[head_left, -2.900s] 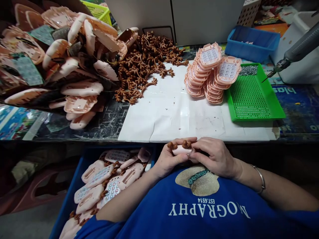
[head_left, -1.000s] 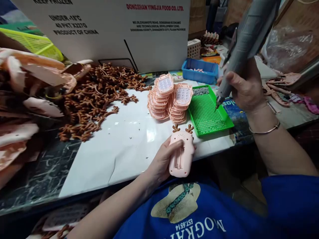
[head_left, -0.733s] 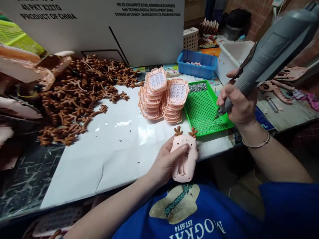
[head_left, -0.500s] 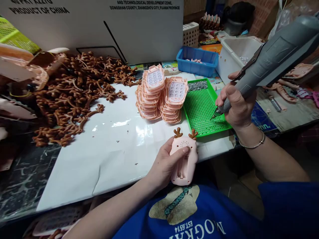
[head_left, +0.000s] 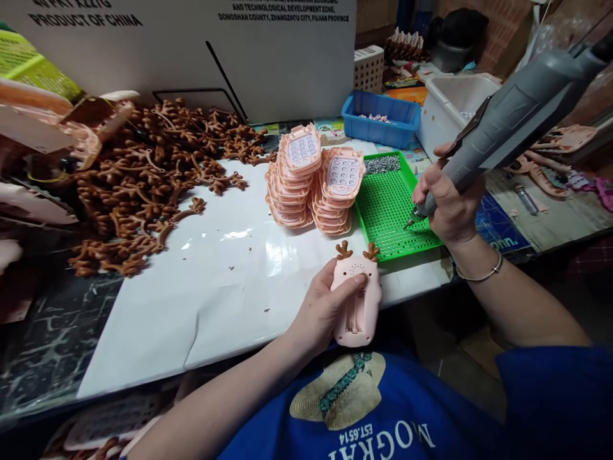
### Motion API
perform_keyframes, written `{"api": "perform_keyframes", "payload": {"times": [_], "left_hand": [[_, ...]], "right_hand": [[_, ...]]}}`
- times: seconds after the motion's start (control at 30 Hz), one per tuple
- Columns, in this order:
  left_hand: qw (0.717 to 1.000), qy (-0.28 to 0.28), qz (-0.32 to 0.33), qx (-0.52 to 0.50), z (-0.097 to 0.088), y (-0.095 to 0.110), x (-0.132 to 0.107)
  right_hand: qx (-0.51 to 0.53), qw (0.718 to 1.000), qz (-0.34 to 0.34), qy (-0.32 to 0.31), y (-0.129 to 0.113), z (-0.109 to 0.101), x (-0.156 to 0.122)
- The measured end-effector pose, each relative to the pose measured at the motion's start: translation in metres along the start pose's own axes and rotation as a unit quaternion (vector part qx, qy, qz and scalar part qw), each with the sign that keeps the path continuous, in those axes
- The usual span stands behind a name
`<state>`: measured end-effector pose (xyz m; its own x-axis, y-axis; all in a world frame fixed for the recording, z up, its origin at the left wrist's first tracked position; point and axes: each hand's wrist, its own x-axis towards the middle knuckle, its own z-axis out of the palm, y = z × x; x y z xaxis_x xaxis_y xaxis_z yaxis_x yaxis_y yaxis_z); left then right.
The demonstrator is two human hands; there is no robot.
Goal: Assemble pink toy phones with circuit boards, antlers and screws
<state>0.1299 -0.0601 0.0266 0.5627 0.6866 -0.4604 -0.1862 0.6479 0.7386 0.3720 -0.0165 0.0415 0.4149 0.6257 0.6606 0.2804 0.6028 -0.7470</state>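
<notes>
Left hand (head_left: 316, 303), fingers wrapped round toy (head_left: 370, 306) at surface (head_left: 71, 332) edge, antlers (head_left: 343, 250) seated, screw holes (head_left: 344, 274) seemingly unfilled; right hand (head_left: 453, 207), fingers gripping driver (head_left: 507, 121) over tray (head_left: 387, 211); stacked shells (head_left: 290, 191) apparently still to do.

Left of the left hand (head_left: 323, 300) we see a black, white-veined, marble-patterned tabletop (head_left: 57, 338), partly covered by a glossy white sheet (head_left: 158, 326) that throws back pale light. Beyond it we face a big white carton (head_left: 287, 70) printed in black, and, far past the right hand (head_left: 453, 204), a reddish brick wall (head_left: 512, 29). Right of that hand we find a worn grey bench (head_left: 565, 220), with shadowed floor (head_left: 447, 361) below.
</notes>
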Motion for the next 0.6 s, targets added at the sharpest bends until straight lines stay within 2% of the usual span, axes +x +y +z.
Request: {"api": "perform_keyframes", "payload": {"times": [0.1, 0.2, 0.37, 0.47, 0.6], "left_hand": [[1.0, -0.004, 0.009, -0.014, 0.001, 0.0, 0.001], [0.999, -0.014, 0.019, -0.024, 0.001, -0.001, 0.001], [0.999, -0.015, 0.035, -0.038, 0.002, -0.005, 0.002], [0.998, -0.011, 0.044, -0.036, 0.003, -0.005, 0.002], [0.998, -0.013, 0.048, -0.034, 0.004, -0.004, 0.001]], "right_hand": [[0.017, 1.0, 0.003, 0.007, -0.012, 0.004, 0.007], [0.065, 0.998, 0.0, 0.015, -0.041, 0.016, 0.009], [0.13, 0.989, 0.063, -0.032, -0.093, 0.043, -0.014], [0.156, 0.981, 0.089, -0.07, -0.104, 0.052, -0.03], [0.156, 0.979, 0.098, -0.084, -0.103, 0.055, -0.037]]}}
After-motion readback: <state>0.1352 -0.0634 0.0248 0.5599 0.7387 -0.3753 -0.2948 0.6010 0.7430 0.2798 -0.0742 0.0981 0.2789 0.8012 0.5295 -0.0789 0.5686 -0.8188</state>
